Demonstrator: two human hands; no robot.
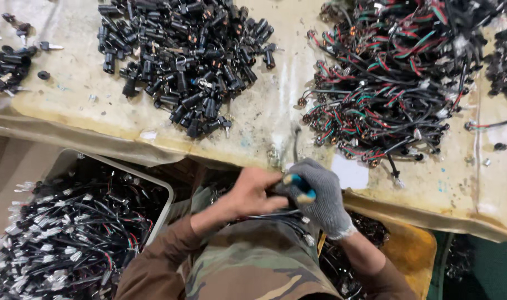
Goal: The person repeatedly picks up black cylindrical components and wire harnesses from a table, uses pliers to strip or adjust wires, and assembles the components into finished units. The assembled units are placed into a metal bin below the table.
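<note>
Below the surface (pixel 264 119) edge: right hand (pixel 320 197), gloved, clamped on a blue-handled tool (pixel 299 186); left hand (pixel 252 191) pinching a small black part against it, mid-assembly; steady alignment needed next

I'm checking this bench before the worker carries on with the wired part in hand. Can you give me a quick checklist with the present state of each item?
1. Bare left hand has hold of the work at the bench edge: ok, it is closed on a small black part.
2. Gloved right hand has the blue and yellow tool: ok, gripped.
3. Tool tip seated on the part: cannot tell, hidden by the fingers.
4. Pile of black cylinders is on the bench ahead: ok.
5. Heap of red, green and black wire harnesses lies apart from that pile: ok.
6. Grey bin holds wired pieces: ok.
</note>
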